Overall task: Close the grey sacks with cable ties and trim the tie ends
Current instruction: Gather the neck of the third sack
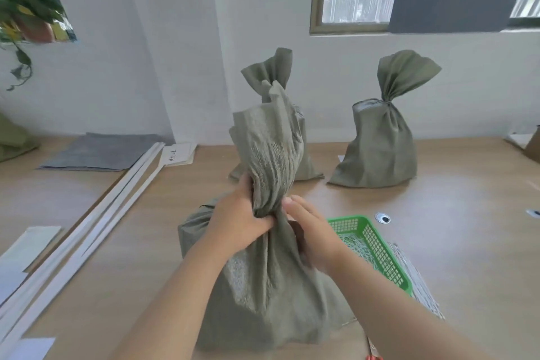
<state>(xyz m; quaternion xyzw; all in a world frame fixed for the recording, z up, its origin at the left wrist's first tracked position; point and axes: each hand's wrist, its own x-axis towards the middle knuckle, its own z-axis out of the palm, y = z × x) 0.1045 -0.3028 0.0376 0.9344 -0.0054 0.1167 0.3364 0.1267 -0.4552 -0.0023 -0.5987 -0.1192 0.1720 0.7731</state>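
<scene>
A grey-green sack (263, 286) stands on the wooden table right in front of me, its top gathered into a bunched neck. My left hand (242, 213) grips that neck from the left. My right hand (309, 231) rests against the neck from the right, fingers extended along the fabric. Two more sacks stand further back: one (295, 155) mostly hidden behind the near sack's loose top, and one (380, 152) at the right with its neck cinched. A green basket (377, 245) with white cable ties sits by my right wrist.
A bundle of white cable ties (415, 280) lies right of the basket. Long white strips (117, 199), grey sheets (99, 152) and paper lie on the left of the table. A cable hole (382, 217) sits behind the basket. Something red (372, 355) shows at the bottom edge.
</scene>
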